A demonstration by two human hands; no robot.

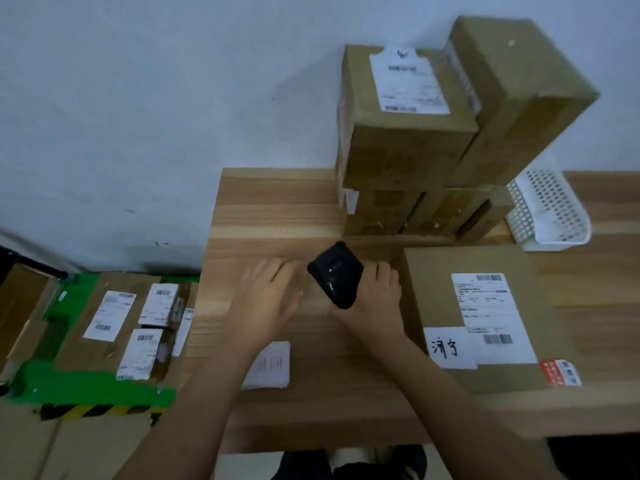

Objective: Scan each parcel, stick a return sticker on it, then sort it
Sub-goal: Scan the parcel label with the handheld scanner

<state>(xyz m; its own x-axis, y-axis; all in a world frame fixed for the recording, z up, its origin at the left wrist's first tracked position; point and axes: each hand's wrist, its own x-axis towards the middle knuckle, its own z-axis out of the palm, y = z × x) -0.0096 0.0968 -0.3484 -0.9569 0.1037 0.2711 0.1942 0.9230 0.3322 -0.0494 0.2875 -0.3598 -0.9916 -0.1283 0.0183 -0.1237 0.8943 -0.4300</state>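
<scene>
A wooden table fills the middle of the view. A white plastic basket with lots of little holes sits on the table at the far right. Behind the table is a plain white wall. Low down on the left is a green surface with a yellow and black striped edge.

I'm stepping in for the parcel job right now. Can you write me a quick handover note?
Right hand: holds the scanner.
Left hand: open, flat on the table.
Flat parcel at right bears a handwritten sticker; whether it was scanned can't be told.
Sticker pad lies near the table's front.
Stacked boxes at the back are left to do.
Parcels lie on the green cart at left.
</scene>
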